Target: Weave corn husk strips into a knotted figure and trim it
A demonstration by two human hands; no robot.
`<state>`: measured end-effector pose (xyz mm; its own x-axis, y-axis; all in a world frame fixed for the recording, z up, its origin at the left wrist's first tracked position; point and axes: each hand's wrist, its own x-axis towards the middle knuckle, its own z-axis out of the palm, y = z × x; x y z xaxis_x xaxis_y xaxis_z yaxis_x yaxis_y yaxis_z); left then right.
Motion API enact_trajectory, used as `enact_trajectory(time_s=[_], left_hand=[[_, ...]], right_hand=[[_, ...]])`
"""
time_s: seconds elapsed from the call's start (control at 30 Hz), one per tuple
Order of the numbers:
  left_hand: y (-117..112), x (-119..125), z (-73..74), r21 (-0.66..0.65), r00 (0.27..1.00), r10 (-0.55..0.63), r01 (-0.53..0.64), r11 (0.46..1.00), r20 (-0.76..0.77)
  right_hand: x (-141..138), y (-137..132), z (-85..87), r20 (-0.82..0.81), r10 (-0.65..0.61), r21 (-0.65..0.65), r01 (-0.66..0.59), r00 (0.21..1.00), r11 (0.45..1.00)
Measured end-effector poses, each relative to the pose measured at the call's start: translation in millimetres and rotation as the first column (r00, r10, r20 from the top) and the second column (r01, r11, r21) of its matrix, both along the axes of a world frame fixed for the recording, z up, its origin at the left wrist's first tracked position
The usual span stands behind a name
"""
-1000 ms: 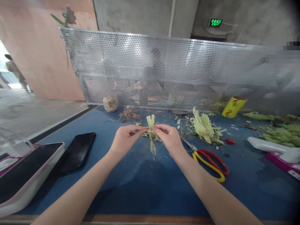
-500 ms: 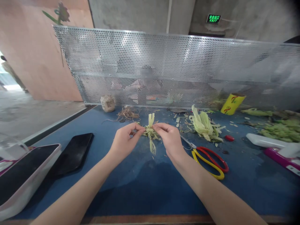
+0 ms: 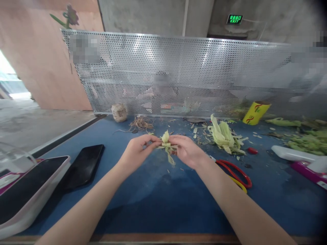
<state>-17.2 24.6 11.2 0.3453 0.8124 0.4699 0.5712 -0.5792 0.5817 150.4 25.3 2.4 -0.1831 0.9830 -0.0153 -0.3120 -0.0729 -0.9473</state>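
Both my hands meet above the blue table [image 3: 158, 200] around a small bundle of pale green corn husk strips [image 3: 166, 145]. My left hand [image 3: 136, 153] pinches the bundle's left side with thumb and fingertips. My right hand [image 3: 187, 151] has its fingers closed on the right side. The husk strips stick up and hang down between the two hands, bent over at the top.
Scissors with red and yellow handles [image 3: 236, 177] lie right of my right hand. A husk pile [image 3: 223, 136], yellow roll [image 3: 256, 112], twine ball [image 3: 119, 112] and loose fibres [image 3: 140, 124] sit further back. A black phone [image 3: 83, 166] and a white device [image 3: 28, 190] lie left. A perforated metal screen [image 3: 178, 75] closes the far edge.
The upright husk strips have been folded down shorter. My right hand has shifted slightly right and now covers part of the scissors. The camera view drifted a little.
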Motion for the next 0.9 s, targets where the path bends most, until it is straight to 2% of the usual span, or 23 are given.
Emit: enact_trajectory(time_s=[0.1, 0.27, 0.43, 0.53, 0.6, 0.67, 0.8, 0.9], left_hand=[[0, -3, 5.8, 0.064, 0.996, -0.048, 0.053, 0.997, -0.078], [-1, -6, 9.9, 0.202, 0.970, -0.148, 0.186, 0.962, -0.191], [-1, -7, 8.8, 0.236, 0.963, -0.142, 0.196, 0.952, -0.228], [-1, -8, 9.8, 0.264, 0.962, -0.133, 0.196, 0.944, -0.238], [-2, -8, 11.1, 0.306, 0.956, -0.160, 0.233, 0.923, -0.245], [-3, -8, 12.0, 0.344, 0.947, -0.178, 0.267, 0.900, -0.269], [-2, -8, 10.5, 0.348, 0.910, -0.230, 0.352, 0.869, -0.345], [-2, -7, 7.8, 0.314, 0.887, -0.314, 0.421, 0.851, -0.339]], right_hand=[[3, -1, 2.8, 0.020, 0.089, -0.024, -0.089, 0.996, 0.996], [7, -1, 2.4, 0.009, 0.203, -0.057, -0.202, 0.979, 0.978], [8, 0, 0.8, -0.040, 0.172, -0.085, -0.175, 0.984, 0.981], [9, 0, 0.7, -0.010, 0.212, -0.083, -0.212, 0.977, 0.974], [11, -1, 1.4, 0.053, 0.268, -0.069, -0.264, 0.962, 0.962], [15, -1, 2.0, 0.189, 0.312, -0.014, -0.315, 0.931, 0.949], [21, 0, 1.0, 0.503, 0.230, 0.134, -0.337, 0.833, 0.932], [22, -1, 1.2, 0.571, 0.251, 0.167, -0.410, 0.782, 0.896]])
